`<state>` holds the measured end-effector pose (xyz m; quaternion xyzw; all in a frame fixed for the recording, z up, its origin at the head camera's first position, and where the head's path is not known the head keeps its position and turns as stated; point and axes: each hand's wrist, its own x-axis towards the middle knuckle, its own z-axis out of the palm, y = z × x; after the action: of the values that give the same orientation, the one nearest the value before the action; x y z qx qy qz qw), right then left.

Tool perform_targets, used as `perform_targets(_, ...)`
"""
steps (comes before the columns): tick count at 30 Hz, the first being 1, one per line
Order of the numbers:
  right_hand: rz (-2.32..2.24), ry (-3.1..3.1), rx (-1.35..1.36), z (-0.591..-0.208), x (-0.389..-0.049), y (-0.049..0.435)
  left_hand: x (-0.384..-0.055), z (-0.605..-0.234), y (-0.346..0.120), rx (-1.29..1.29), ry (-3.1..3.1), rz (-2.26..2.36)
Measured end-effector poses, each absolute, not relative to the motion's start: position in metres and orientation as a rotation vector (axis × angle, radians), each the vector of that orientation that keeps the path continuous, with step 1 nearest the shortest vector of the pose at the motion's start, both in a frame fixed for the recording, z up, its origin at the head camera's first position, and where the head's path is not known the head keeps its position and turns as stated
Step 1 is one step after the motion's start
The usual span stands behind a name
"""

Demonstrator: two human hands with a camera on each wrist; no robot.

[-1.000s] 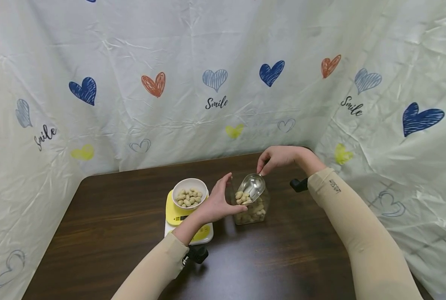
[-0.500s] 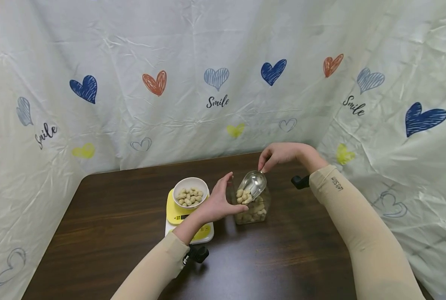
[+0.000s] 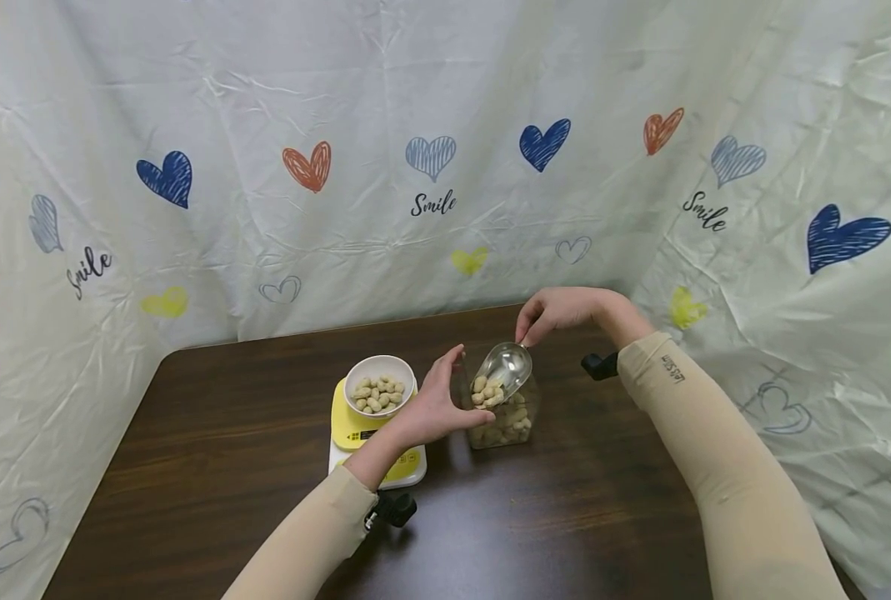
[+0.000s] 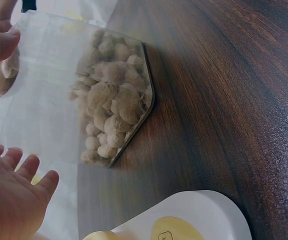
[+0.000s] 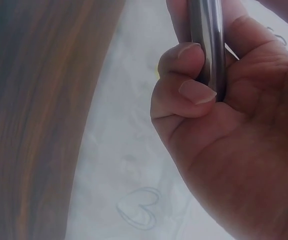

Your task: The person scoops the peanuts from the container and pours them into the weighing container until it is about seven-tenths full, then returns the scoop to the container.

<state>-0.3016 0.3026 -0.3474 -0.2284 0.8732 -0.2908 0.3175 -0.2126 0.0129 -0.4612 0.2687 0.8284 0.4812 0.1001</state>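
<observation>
Right hand [image 3: 558,312]: fingers curled round the handle of the metal scoop [image 3: 513,368]
Peanuts in the scoop [image 3: 486,392]: gathered at its lip, by the mouth of the clear jar [image 4: 46,90]
Left hand [image 3: 436,410]: spread wide, thumb and fingers straddling the jar's upper part
White bowl [image 3: 380,364]: on the scale [image 3: 346,427], near the jar
Good practice, from where I stand: level the scoop while strays can drop into the jar

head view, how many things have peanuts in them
3: the white bowl on the yellow-topped scale, the clear jar by the left hand, and the metal scoop in the right hand. Any hidden ones can't be counted.
</observation>
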Motion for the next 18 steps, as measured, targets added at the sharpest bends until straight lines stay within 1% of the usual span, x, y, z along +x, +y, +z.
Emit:
perform_targets(9,-0.773,2.311,-0.564,-0.340,-0.299,0.304,-0.212,-0.460,0.013,0.801,2.440,1.443)
perform_targets(18,-0.780,2.277,-0.593,-0.352,-0.301,0.302,-0.212,-0.461,0.013,0.794,2.436,1.439)
